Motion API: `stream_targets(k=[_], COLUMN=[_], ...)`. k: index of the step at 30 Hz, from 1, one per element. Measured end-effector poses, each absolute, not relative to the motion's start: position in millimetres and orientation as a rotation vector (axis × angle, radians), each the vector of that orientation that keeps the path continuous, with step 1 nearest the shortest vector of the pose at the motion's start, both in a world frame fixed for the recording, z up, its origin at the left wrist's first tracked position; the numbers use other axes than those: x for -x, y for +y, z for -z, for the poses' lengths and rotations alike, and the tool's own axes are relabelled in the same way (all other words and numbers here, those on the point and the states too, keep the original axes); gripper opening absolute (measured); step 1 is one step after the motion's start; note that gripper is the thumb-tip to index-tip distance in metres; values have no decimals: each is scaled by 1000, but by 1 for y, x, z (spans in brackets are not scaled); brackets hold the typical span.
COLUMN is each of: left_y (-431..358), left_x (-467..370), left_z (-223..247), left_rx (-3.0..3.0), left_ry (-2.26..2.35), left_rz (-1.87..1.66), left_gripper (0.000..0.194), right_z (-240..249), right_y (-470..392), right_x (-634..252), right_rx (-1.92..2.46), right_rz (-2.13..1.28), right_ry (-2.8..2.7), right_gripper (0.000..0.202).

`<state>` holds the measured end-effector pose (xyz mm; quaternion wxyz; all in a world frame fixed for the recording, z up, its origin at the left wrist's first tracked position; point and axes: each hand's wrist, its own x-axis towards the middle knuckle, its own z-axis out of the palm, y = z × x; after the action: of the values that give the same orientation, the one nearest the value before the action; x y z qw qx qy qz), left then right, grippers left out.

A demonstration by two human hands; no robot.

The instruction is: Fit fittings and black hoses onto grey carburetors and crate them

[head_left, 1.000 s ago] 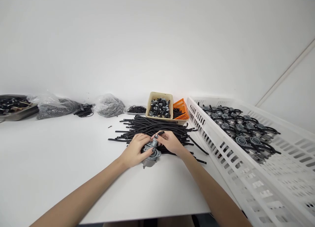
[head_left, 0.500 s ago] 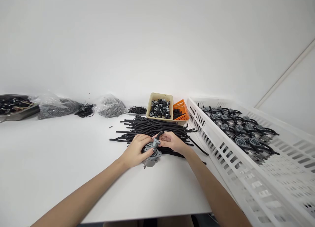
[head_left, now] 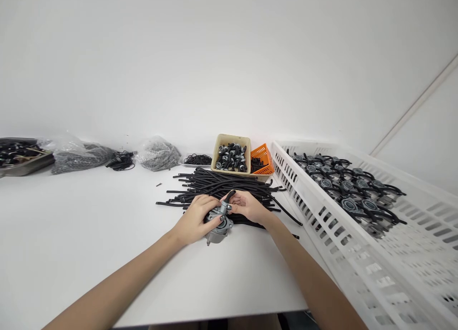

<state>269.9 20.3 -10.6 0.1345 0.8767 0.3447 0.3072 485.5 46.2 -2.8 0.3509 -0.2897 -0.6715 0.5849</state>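
A grey metal carburetor [head_left: 217, 232] is held just above the white table, at the near edge of a pile of black hoses [head_left: 218, 183]. My left hand [head_left: 198, 220] is wrapped round its body from the left, with the thumb across the front. A short black rubber piece [head_left: 229, 196] sticks up from the top of the carburetor. My right hand [head_left: 246, 207] pinches at this upper part from the right, thumb in front; its other fingers are partly hidden behind.
Behind the hoses stand a cream bin [head_left: 217, 153] of small parts and an orange basket [head_left: 269, 159]. A white crate [head_left: 322, 210] with several carburetors is at right. Plastic bags [head_left: 157, 154], a black bundle [head_left: 121, 160] and a metal tray [head_left: 28, 167] line the back left.
The view has shifted very slightly, so the hands and carburetor appear a little further left. Both hands keep their hold on it.
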Motion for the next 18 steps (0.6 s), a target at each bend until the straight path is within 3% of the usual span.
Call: stream_targets(k=[10, 18], left_y=[21, 20], left_x=[-269, -269], left_z=[12, 11], left_rx=[-2553, -2542], left_ry=[1022, 1004], left_rz=[-884, -885], left_gripper=[31, 27], right_z=[-1, 1], right_y=[46, 45], right_x=[-487, -485], right_rx=[636, 790], right_rz=[-1638, -1524], right_ry=[-1722, -1729], right_gripper=[44, 49])
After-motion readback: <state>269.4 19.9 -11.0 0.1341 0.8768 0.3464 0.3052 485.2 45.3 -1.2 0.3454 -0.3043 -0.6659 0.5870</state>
